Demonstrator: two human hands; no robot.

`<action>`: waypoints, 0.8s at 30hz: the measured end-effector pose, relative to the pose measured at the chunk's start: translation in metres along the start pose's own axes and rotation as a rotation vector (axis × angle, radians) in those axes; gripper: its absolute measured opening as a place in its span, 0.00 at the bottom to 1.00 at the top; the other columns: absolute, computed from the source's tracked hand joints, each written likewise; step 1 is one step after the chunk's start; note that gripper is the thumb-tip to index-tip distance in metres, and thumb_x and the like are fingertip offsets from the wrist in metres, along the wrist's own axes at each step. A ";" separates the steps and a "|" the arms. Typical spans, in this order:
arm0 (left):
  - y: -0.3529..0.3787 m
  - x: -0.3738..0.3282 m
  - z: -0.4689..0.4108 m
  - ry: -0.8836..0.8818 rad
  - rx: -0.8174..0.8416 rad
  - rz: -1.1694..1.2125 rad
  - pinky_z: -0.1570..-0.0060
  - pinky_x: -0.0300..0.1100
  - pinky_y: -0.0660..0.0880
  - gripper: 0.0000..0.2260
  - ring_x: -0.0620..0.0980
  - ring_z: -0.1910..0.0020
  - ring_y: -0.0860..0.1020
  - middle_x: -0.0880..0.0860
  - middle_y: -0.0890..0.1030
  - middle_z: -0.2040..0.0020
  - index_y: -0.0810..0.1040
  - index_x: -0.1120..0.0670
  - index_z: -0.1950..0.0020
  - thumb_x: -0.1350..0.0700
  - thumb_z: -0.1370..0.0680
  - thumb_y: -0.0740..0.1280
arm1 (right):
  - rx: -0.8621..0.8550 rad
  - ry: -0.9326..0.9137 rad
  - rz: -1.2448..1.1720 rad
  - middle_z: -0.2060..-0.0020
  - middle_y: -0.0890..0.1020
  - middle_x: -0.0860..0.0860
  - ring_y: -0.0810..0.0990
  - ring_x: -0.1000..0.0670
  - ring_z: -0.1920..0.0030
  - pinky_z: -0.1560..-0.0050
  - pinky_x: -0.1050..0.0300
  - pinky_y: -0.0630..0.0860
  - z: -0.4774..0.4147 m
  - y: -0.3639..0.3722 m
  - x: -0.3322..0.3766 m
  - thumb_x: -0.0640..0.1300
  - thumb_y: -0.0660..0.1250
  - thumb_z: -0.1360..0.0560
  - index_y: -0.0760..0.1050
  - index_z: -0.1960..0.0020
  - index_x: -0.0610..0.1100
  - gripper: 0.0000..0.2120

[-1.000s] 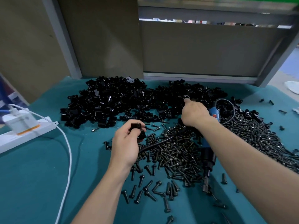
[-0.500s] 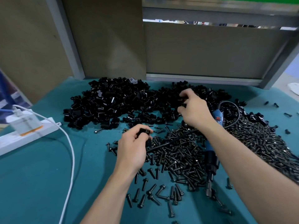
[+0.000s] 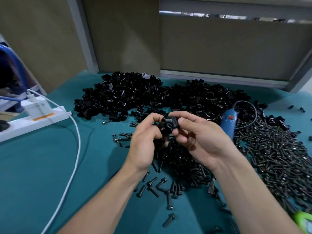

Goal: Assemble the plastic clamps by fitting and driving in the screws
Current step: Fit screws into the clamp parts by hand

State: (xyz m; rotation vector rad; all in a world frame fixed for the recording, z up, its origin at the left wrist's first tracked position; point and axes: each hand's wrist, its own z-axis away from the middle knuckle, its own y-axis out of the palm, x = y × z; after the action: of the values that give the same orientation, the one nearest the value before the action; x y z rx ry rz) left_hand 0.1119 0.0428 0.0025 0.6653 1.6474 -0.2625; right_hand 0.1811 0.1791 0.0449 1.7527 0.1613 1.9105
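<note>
Above the table's middle, my left hand [image 3: 145, 141] and my right hand [image 3: 195, 135] meet and both pinch black plastic clamp pieces [image 3: 169, 124] between fingertips and thumbs. The pieces touch each other; how they fit is hidden by my fingers. A big heap of black clamp parts [image 3: 135, 97] lies at the back of the table. Black screws [image 3: 278, 149] lie in a wide pile on the right and under my hands. A blue electric screwdriver [image 3: 228, 123] lies on the screws just right of my right hand.
The table has a teal cover [image 3: 42, 174]. A white power strip [image 3: 33, 119] with a plugged charger sits at the left edge, and its white cable [image 3: 74, 159] runs toward me. Grey panels close the back. A green object [image 3: 303, 218] shows at the lower right.
My right hand came back from the clamp heap with a clamp piece and joined my left hand. Both hands rose to the middle and now hold the pieces together.
</note>
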 end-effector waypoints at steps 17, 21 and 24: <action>0.003 0.006 0.000 -0.176 -0.084 0.155 0.76 0.38 0.60 0.17 0.47 0.74 0.68 0.53 0.74 0.70 0.77 0.60 0.49 0.59 0.34 0.58 | -0.030 -0.263 0.580 0.57 0.88 0.46 0.83 0.48 0.64 0.61 0.58 0.81 -0.005 0.006 -0.010 0.25 0.72 0.27 0.84 0.49 0.50 0.21; 0.008 0.001 0.003 -0.227 -0.070 0.258 0.79 0.36 0.57 0.15 0.44 0.78 0.66 0.51 0.72 0.72 0.75 0.58 0.45 0.61 0.29 0.56 | 0.014 -0.239 0.550 0.55 0.89 0.49 0.86 0.52 0.59 0.55 0.59 0.83 -0.005 -0.001 -0.007 0.27 0.76 0.29 0.85 0.48 0.50 0.20; 0.008 0.002 0.004 -0.286 -0.043 0.295 0.81 0.36 0.56 0.11 0.44 0.80 0.62 0.51 0.70 0.73 0.74 0.60 0.52 0.64 0.23 0.52 | 0.019 -0.247 0.614 0.55 0.89 0.49 0.88 0.50 0.56 0.52 0.57 0.84 -0.004 -0.006 -0.004 0.31 0.79 0.31 0.85 0.48 0.50 0.18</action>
State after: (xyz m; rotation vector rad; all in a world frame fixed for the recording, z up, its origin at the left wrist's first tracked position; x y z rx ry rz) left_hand 0.1193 0.0474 0.0012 0.7895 1.2607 -0.1017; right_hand 0.1792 0.1836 0.0385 2.2066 -0.5069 2.0560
